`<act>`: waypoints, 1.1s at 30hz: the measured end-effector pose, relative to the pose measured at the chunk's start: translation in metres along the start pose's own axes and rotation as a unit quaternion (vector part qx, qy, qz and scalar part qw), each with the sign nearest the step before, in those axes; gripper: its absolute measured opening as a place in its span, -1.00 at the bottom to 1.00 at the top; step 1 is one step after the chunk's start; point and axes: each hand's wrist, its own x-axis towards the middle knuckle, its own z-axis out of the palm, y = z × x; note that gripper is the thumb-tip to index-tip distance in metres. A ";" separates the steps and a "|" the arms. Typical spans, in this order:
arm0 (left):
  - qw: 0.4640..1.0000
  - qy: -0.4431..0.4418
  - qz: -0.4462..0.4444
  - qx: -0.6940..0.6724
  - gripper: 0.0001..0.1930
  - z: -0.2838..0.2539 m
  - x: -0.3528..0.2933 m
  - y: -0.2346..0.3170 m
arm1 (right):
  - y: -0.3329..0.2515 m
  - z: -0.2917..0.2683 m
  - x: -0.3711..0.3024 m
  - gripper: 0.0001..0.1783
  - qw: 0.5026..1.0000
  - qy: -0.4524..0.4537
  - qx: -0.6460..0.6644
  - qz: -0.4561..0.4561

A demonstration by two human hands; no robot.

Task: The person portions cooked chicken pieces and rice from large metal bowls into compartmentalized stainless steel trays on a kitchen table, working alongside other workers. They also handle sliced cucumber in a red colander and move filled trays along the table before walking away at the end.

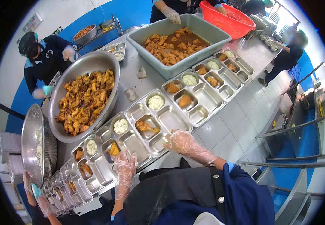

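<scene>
Fingers (121, 156) of the left hand (125, 171), in a clear plastic glove, are nearly straight and slightly apart, reaching over the near end of the left tray (133, 143); they appear to hold nothing, and whether they press on the rim cannot be told. On the right hand (185, 144), gloved alike, they are bent and bunched at the near right corner of the right tray (171, 117), over its small compartment; whether they grip the edge is hidden.

Both trays lie side by side along the near edge of the counter (123, 83). In the left tray sit a chicken piece (113, 149) and a round portion of white food (120, 126); the right tray has a drumstick (144, 126) and a similar white portion (156, 102). Farther off, a steel bowl (82, 63) of browned chicken stands left, and a grey tub (196, 62) of fried pieces right, with a co-worker's gloved hand (170, 15) at its far rim.
</scene>
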 end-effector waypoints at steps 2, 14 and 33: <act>0.997 -0.035 -0.063 0.015 -0.42 0.010 0.010 0.017 | 0.025 -0.034 0.009 -0.57 0.999 0.009 0.017 -0.046; 0.945 -0.183 -0.265 -0.062 -0.42 0.026 0.082 0.084 | 0.099 -0.233 0.100 -0.71 0.966 0.135 0.182 -0.127; 0.934 0.028 -0.307 -0.181 -0.58 0.114 0.094 0.116 | 0.237 -0.200 0.442 -0.54 0.861 -0.076 -0.412 -0.288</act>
